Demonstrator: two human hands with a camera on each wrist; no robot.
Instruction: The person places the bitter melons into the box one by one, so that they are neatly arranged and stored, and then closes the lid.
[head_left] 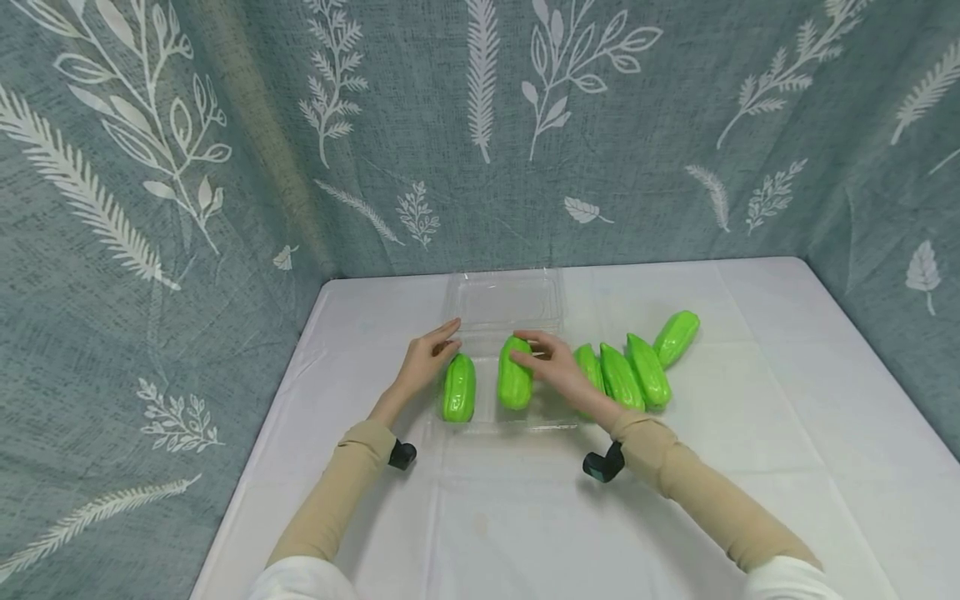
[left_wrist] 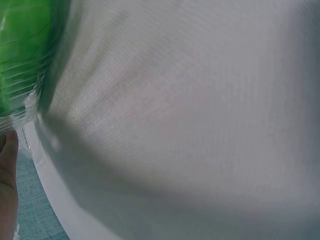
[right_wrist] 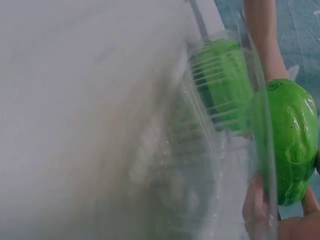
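A clear plastic tray point(head_left: 551, 423) sits mid-bench, with open white bench point(head_left: 787, 433) all around it. The right hand point(head_left: 555, 362) grips a glossy green gourd point(head_left: 515, 375) inside the tray. The left hand point(head_left: 427, 358) rests with straight fingers at the tray's left edge, beside a second gourd point(head_left: 458, 388). Four more gourds point(head_left: 637, 367) lie right of the tray. The wrist views are blurred.

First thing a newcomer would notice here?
The bright green gourds on the white table: two in the clear tray at centre, four more in a row to its right. The right hand grips the second gourd in the tray; the left hand rests by the first.
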